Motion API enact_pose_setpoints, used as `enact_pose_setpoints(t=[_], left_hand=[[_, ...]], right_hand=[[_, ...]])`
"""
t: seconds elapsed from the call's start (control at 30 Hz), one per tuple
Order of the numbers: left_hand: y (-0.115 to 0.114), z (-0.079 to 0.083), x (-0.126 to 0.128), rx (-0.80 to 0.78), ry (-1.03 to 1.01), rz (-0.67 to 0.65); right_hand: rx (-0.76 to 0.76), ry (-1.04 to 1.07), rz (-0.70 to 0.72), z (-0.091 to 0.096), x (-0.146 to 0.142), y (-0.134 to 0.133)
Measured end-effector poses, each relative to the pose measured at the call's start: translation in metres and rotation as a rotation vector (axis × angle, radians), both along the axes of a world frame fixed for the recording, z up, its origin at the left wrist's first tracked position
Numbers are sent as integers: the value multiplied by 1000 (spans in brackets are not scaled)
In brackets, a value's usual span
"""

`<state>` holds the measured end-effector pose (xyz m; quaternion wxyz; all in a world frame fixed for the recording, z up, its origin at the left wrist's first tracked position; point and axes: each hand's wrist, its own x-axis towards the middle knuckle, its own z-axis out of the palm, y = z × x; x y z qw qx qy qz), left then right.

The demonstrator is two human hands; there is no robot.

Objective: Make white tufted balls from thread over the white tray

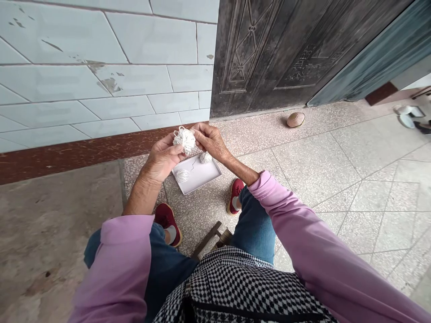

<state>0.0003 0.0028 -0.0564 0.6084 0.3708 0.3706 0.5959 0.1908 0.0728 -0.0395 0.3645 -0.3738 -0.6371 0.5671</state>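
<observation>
A white bundle of looped yarn is held up in front of me, over the floor by the tiled wall. My left hand cradles it from the left, thumb across its lower front. At its right edge the fingertips of my right hand are pinched together; whether a strand lies between them is too small to tell. Below the hands a shallow white box lid lies on the floor. Inside it are a white ball of yarn at the left and a smaller white ball near the back, partly covered by my right hand.
A tiled wall and a dark carved door rise ahead. By the door lies a rounded tan object. My red shoes stand either side of the lid, with part of a wooden stool beneath me. Slippers lie far right.
</observation>
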Motion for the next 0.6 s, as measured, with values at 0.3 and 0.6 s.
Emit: enact_pose_setpoints(t=[0.3, 0.6], left_hand=[[15, -13, -6, 40, 6, 308], [8, -5, -13, -2, 469, 283]], right_hand=[[257, -292, 164, -8, -3, -13], [281, -286, 192, 14, 22, -8]])
